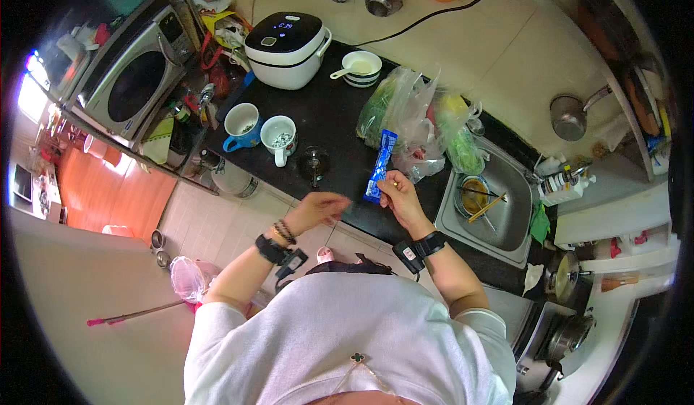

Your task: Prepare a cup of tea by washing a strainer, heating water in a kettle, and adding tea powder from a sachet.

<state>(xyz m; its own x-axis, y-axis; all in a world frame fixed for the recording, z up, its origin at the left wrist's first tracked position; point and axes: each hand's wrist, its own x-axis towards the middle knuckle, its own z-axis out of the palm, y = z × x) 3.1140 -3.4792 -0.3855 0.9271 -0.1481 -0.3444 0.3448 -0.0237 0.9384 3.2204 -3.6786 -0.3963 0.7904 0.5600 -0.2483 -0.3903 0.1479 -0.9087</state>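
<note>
Right hand (pixel 403 198) in pinch on a blue sachet (pixel 382 165) (left hand (pixel 315 211) blurry, grip unclear)

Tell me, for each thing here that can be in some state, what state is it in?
Right hand: gripping blue sachet
Blue sachet: held; torn or sealed unclear
Left hand: blurred, grip unclear
Rice cooker: lid shut, display lit
Blue mug: upright, uncovered
White mug: upright, uncovered
Bowls: stacked
Sink: bowl and chopsticks inside
</note>
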